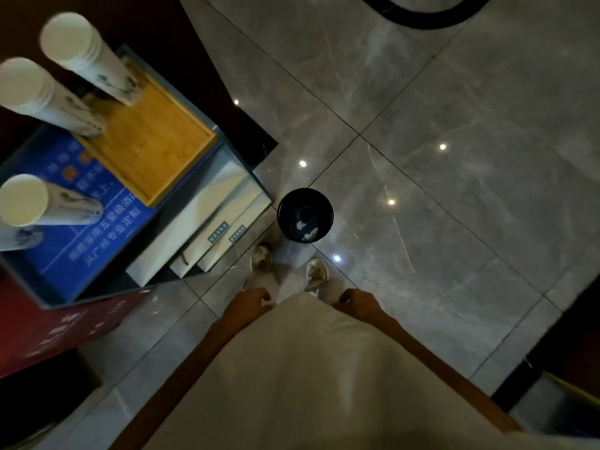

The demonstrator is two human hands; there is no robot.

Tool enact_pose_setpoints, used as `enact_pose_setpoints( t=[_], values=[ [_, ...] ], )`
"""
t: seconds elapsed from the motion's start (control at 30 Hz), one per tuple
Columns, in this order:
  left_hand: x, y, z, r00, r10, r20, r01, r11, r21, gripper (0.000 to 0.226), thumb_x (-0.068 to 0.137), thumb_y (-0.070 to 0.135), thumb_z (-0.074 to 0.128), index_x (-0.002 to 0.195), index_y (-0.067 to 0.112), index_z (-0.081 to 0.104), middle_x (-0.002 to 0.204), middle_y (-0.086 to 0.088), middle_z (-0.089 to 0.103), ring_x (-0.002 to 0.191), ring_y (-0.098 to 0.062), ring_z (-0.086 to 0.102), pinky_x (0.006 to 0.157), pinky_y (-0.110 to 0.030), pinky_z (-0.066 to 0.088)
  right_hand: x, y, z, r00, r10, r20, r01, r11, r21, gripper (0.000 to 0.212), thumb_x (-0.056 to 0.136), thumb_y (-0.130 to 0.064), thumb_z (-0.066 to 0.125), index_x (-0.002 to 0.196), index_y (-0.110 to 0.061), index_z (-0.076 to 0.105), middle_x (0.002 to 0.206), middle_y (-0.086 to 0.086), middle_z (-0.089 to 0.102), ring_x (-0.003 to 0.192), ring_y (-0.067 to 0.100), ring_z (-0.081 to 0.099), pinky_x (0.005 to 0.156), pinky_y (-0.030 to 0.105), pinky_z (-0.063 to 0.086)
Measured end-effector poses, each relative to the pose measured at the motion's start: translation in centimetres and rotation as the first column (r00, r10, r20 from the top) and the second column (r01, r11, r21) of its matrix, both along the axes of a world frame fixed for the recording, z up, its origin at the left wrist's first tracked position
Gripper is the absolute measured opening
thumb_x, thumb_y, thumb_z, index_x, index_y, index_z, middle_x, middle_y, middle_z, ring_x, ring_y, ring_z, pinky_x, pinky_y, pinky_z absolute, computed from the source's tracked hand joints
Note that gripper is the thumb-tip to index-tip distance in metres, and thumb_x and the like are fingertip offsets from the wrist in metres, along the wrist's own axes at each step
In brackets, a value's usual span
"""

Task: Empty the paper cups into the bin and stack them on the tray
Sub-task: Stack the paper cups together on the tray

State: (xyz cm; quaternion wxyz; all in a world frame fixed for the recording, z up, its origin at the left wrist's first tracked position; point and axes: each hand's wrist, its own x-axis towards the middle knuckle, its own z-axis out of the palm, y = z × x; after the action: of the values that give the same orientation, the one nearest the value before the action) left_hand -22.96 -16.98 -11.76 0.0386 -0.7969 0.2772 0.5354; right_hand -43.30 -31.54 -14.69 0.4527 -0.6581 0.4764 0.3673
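Note:
Two tall stacks of white paper cups (94, 64) (48, 99) stand at the far end of a wooden tray (156, 147) on the blue-topped table at the left. A shorter stack of cups (48, 203) stands on the blue surface in front of the tray, with part of another cup (18, 238) at the left edge. A black round bin (305, 216) with white scraps inside sits on the floor just ahead of my shoes. My left hand (250, 303) and my right hand (358, 302) hang at my sides with loosely curled fingers, holding nothing.
The table (107, 241) has a blue printed top and a grey rim; flat white boxes (207, 219) lie on its lower shelf. A red box (61, 329) sits at the near left. Grey tiled floor (454, 157) spreads to the right, with a dark object at the lower right.

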Motion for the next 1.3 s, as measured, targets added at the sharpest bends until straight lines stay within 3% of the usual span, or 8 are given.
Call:
enact_pose_setpoints(
  t=[0.2,0.37,0.57,0.77,0.93,1.03,1.13,1.3],
  values=[
    [-2.0,4.2,2.4,0.991,0.121,0.059,-0.122,0.992,0.021,0.028,0.089,0.032,0.057,0.107,0.014,0.069,0.111,-0.011,0.069,0.103,-0.027,0.065,0.090,-0.036,0.052,-0.2,0.6,1.9,0.986,0.164,0.018,-0.165,0.986,0.010,0.053,0.093,-0.051,0.048,0.131,-0.015,0.056,0.138,0.014,0.055,0.124,0.030,0.052,0.100,0.035,0.041],
    [-0.7,6.2,3.6,0.961,0.273,0.036,-0.270,0.961,-0.062,0.025,0.090,0.027,0.060,0.108,0.013,0.068,0.116,-0.011,0.069,0.105,-0.025,0.063,0.085,-0.029,0.048,1.8,0.3,3.1,0.956,0.292,0.017,-0.292,0.955,0.055,0.040,0.092,-0.056,0.047,0.098,-0.024,0.070,0.105,0.008,0.069,0.115,0.030,0.059,0.084,0.030,0.040],
    [1.3,9.5,4.1,0.948,0.310,-0.067,-0.313,0.949,-0.034,0.036,0.092,0.033,0.058,0.118,0.011,0.069,0.128,-0.012,0.064,0.116,-0.025,0.059,0.098,-0.034,0.047,5.7,1.5,3.5,0.915,0.404,-0.023,-0.402,0.914,0.044,0.059,0.091,-0.061,0.043,0.119,-0.014,0.065,0.131,0.014,0.061,0.117,0.028,0.057,0.089,0.031,0.041],
    [4.8,12.4,4.7,0.926,0.376,-0.036,-0.378,0.923,-0.073,0.039,0.087,0.039,0.062,0.110,0.009,0.071,0.123,-0.013,0.066,0.112,-0.026,0.060,0.088,-0.029,0.047,9.7,3.9,3.7,0.881,0.471,-0.037,-0.472,0.879,-0.061,0.056,0.092,-0.057,0.044,0.118,-0.012,0.065,0.129,0.013,0.062,0.114,0.028,0.059,0.089,0.030,0.043],
    [8.4,14.2,5.6,0.921,0.390,0.014,-0.377,0.897,-0.230,0.037,0.095,0.037,0.050,0.112,0.009,0.067,0.125,-0.012,0.063,0.117,-0.028,0.058,0.096,-0.034,0.045,13.2,6.0,4.2,0.859,0.510,0.045,-0.496,0.852,-0.167,0.039,0.094,-0.041,0.048,0.112,-0.011,0.065,0.120,0.012,0.066,0.109,0.027,0.061,0.081,0.026,0.041],
    [11.1,14.7,6.0,0.911,0.411,0.039,-0.380,0.871,-0.310,0.018,0.092,0.029,0.056,0.088,0.017,0.069,0.101,-0.006,0.070,0.100,-0.025,0.065,0.087,-0.033,0.050,15.3,6.9,4.7,0.877,0.471,0.092,-0.437,0.863,-0.253,0.036,0.092,-0.038,0.054,0.106,-0.008,0.068,0.113,0.012,0.069,0.104,0.027,0.063,0.081,0.028,0.045],
    [13.6,14.2,6.8,0.901,0.434,0.028,-0.381,0.818,-0.431,0.011,0.088,0.023,0.062,0.078,0.021,0.067,0.093,-0.001,0.071,0.093,-0.019,0.066,0.078,-0.021,0.049,18.1,7.6,6.0,0.865,0.475,0.163,-0.412,0.857,-0.308,0.032,0.093,-0.035,0.056,0.108,-0.010,0.069,0.113,0.013,0.070,0.105,0.028,0.064,0.088,0.032,0.049],
    [16.6,12.2,10.5,0.875,0.484,0.023,-0.379,0.714,-0.589,0.020,0.087,0.032,0.067,0.103,0.021,0.071,0.106,0.002,0.071,0.096,-0.015,0.066,0.085,-0.024,0.048,23.1,7.6,9.4,0.829,0.487,0.273,-0.350,0.835,-0.425,0.027,0.091,-0.034,0.055,0.092,-0.010,0.068,0.097,0.013,0.072,0.094,0.031,0.067,0.083,0.035,0.052]
  ],
)
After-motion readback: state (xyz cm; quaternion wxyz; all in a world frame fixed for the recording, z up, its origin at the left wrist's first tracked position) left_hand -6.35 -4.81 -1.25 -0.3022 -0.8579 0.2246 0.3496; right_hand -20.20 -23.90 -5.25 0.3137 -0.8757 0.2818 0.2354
